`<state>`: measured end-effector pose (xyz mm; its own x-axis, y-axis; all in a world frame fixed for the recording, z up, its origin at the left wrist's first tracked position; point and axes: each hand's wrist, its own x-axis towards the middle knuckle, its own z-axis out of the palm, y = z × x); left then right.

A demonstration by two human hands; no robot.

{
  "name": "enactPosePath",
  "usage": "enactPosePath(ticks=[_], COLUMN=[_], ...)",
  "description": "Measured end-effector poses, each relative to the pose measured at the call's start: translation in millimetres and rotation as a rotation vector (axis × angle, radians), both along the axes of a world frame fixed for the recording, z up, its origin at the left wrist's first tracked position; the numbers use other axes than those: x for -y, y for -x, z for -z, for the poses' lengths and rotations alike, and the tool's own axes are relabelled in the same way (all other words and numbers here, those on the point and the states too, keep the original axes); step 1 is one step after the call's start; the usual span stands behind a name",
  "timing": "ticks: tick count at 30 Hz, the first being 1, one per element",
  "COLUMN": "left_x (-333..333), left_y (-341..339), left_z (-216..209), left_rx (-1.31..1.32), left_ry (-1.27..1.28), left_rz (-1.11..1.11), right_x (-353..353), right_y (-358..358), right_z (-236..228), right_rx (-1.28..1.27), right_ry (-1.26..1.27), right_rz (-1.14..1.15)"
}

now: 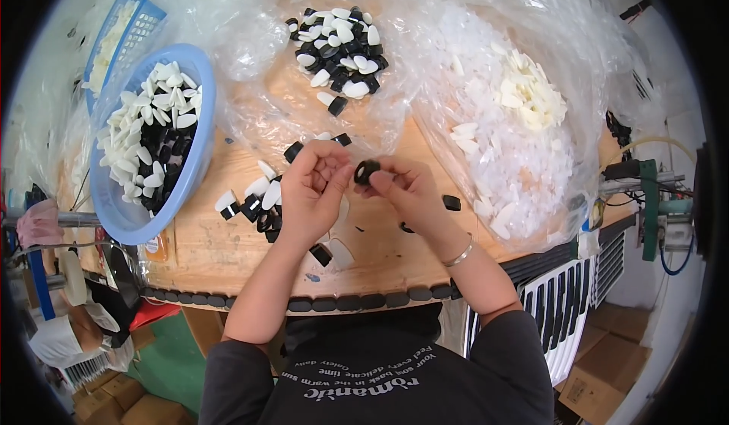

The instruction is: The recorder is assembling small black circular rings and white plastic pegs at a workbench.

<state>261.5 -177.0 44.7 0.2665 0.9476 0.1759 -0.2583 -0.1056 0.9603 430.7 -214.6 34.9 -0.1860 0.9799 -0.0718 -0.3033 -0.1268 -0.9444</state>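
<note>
Over the middle of the table, my right hand [405, 190] pinches a small black hollow plastic part [367, 172] between thumb and fingers, its opening turned to the left. Close beside it my left hand [315, 186] has curled fingers with the thumb pressed in; anything it grips is too small or hidden to make out. Around my left hand lie loose white oval pieces [257, 187] and black parts [250, 208], some joined together. One black piece [321, 255] rests below my left wrist, and another [452, 203] lies to the right of my right hand.
At left stands a blue basin [206, 133] of white and black pieces, with a blue basket [144, 26] behind it. A mixed pile [342, 45] sits at the back. Clear plastic sheeting [433, 68] holds white pieces [528, 95] on the right. Black padding [372, 301] lines the table's near edge.
</note>
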Motion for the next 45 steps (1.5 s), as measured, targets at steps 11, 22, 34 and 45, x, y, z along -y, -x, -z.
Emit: enactPosePath(ticks=[11,22,34,45], left_x=[0,8,1,3], left_y=[-1,-10,0,-1], left_z=[7,15,6,10], left_rx=[-0.213,0.051,-0.066,0.031], left_ry=[-0.274,0.012,0.019,-0.008], left_rz=[-0.034,0.045,0.14,0.268], right_x=[1,1,7,9], right_y=[4,18,3,1], right_z=[-2,-8,-20,-26], right_rx=[0.072,0.078,0.545,0.753], right_ry=[-0.244,-0.359,-0.516,-0.584], right_rz=[0.1,0.369,0.381,0.397])
